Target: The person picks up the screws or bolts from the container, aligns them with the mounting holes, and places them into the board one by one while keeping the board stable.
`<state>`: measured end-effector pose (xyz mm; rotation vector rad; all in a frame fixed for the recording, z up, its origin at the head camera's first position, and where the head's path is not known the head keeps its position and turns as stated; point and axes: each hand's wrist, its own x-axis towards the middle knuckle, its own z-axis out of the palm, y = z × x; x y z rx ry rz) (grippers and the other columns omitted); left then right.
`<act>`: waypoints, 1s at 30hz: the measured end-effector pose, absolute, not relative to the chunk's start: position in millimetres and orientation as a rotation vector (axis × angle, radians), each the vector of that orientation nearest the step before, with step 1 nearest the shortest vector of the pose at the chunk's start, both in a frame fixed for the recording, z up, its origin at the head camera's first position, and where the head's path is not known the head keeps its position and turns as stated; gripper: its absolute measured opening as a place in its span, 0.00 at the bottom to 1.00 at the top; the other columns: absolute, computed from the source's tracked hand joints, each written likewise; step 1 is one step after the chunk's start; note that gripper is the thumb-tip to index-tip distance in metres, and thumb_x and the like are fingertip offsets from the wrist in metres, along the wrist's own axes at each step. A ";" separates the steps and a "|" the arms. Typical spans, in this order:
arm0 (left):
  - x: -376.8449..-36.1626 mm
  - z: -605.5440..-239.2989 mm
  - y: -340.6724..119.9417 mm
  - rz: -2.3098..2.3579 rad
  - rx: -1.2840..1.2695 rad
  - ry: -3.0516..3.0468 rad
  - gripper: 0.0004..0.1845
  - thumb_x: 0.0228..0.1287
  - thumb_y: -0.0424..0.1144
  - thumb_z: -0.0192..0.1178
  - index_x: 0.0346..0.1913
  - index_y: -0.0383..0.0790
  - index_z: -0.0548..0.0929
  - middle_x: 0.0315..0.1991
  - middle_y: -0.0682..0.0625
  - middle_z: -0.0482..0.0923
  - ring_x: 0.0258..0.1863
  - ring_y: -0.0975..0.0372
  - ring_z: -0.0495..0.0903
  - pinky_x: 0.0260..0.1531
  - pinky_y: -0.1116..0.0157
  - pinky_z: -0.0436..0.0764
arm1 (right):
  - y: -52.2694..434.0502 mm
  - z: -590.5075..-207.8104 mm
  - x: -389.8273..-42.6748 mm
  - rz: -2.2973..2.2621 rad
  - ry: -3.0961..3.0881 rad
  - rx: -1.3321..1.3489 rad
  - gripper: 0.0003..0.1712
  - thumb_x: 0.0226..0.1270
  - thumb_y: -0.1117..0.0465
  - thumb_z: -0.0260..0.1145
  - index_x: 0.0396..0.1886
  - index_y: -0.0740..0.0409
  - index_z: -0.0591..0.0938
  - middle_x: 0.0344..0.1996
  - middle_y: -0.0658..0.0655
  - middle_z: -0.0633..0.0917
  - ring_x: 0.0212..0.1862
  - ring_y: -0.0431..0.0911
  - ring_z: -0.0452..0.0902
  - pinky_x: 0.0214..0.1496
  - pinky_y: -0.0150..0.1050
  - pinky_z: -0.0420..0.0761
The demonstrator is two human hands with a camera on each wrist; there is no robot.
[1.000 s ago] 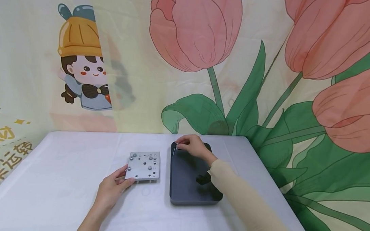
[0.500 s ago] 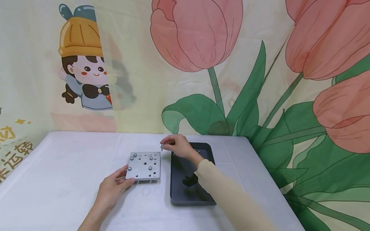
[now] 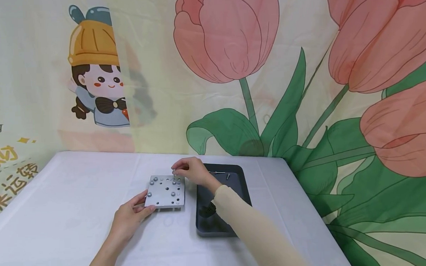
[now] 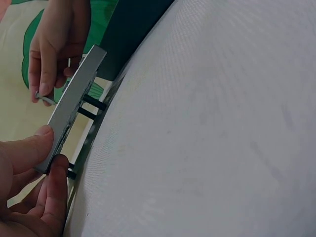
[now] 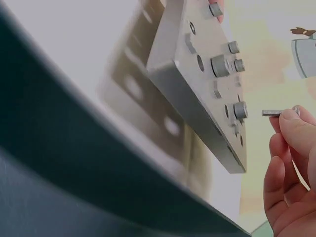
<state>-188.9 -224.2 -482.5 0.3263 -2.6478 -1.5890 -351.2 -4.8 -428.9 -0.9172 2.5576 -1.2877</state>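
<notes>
- The metal plate [image 3: 165,190] lies flat on the white table [image 3: 61,216], just left of the dark tray [image 3: 236,183]. It is square and grey, drilled with small holes, several bolt heads standing proud of its top face.
- In the left wrist view the plate [image 4: 74,106] sits raised on short dark standoffs above the cloth.
- The left hand [image 3: 129,218] grips its near-left corner, thumb on top.
- The screw [image 5: 277,113], small and silver, is pinched in the right hand [image 3: 189,170], poised just over the plate's far edge.
</notes>
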 end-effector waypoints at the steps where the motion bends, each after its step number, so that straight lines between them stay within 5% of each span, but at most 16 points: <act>1: -189.2 -482.7 -224.4 -1.588 0.324 -2.648 0.42 0.68 0.50 0.74 0.80 0.40 0.70 0.69 0.35 0.79 0.53 0.56 0.88 0.43 0.73 0.79 | -6.2 -429.8 -351.2 -1.285 2.558 -0.923 0.12 0.73 0.61 0.74 0.53 0.57 0.91 0.40 0.45 0.91 0.41 0.38 0.84 0.47 0.30 0.81; 30: -188.4 -480.7 -222.4 -1.606 0.329 -2.637 0.41 0.69 0.49 0.74 0.80 0.41 0.70 0.69 0.35 0.79 0.51 0.57 0.87 0.39 0.74 0.80 | -30.0 -442.3 -346.9 -1.154 2.631 -0.923 0.08 0.74 0.61 0.73 0.49 0.50 0.91 0.35 0.42 0.88 0.35 0.36 0.78 0.40 0.28 0.77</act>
